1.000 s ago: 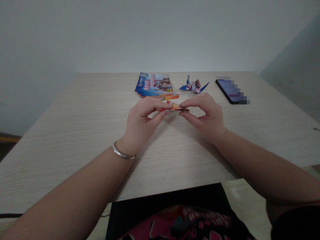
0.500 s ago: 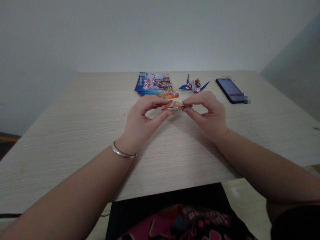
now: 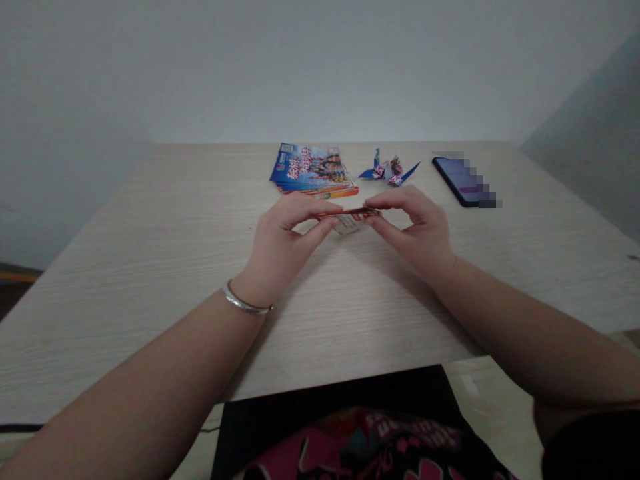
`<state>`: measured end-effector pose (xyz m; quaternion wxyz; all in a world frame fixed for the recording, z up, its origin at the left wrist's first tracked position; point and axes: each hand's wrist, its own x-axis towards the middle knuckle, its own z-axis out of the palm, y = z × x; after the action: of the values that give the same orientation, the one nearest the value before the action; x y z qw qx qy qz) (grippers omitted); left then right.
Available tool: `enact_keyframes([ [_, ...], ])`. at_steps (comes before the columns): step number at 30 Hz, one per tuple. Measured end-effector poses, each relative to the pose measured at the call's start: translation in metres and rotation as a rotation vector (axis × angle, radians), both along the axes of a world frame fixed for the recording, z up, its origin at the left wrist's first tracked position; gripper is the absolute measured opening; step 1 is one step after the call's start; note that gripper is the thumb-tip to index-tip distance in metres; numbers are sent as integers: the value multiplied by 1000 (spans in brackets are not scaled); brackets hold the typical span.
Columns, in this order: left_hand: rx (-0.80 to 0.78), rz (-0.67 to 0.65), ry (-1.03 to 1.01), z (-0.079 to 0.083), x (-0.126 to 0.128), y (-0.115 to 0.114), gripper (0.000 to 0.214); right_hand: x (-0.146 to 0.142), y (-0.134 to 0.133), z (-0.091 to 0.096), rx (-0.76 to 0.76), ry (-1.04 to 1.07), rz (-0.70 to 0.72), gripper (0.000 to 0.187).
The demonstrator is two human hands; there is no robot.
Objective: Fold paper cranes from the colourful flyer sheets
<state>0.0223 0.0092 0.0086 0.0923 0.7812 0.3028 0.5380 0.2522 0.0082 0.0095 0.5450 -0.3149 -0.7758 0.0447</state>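
Your left hand [image 3: 281, 241] and right hand [image 3: 419, 230] both pinch folded paper piece [image 3: 353, 219], close together, above table [image 3: 150, 253] middle. Paper stack [image 3: 310, 170] at 11 o'clock from it, origami crane [image 3: 388, 171] at 1 o'clock.

Both hands pinch folded paper piece [image 3: 351, 218] btwn fingertips, L hand [image 3: 283, 243] & R hand [image 3: 417, 230], just above desk [image 3: 150, 240]. Behind: printed paper stack [image 3: 311, 171], paper crane [image 3: 389, 171], phone [image 3: 463, 180].
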Motion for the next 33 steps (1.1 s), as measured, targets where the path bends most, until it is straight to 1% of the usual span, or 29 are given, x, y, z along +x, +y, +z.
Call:
enact_keyframes([
  [3, 47, -8, 25, 2, 1, -1, 10, 0, 1, 2, -9, -15, 39, 14],
  [8, 68, 41, 51, 3, -1, -1, 8, 0, 2, 5, -28, -57, 43, 7],
  [13, 43, 25, 46, 2, -2, -1, 7, 2, 4, 3, 6, -34, 45, 8],
  [18, 20, 36, 44, 3, -2, -2, 5, 3, 4, 2, -41, -52, 14, 8],
  [22, 11, 30, 55, 4, -2, -2, 5, 3, 3, 2, -49, -38, 13, 9],
  [29, 77, -5, 60, 6, -3, -2, 5, 2, 5, 1, -10, -10, 40, 12],
  [33, 82, 12, 73, 7, -3, -2, 6, 2, 5, 1, -36, -9, 25, 11],
])
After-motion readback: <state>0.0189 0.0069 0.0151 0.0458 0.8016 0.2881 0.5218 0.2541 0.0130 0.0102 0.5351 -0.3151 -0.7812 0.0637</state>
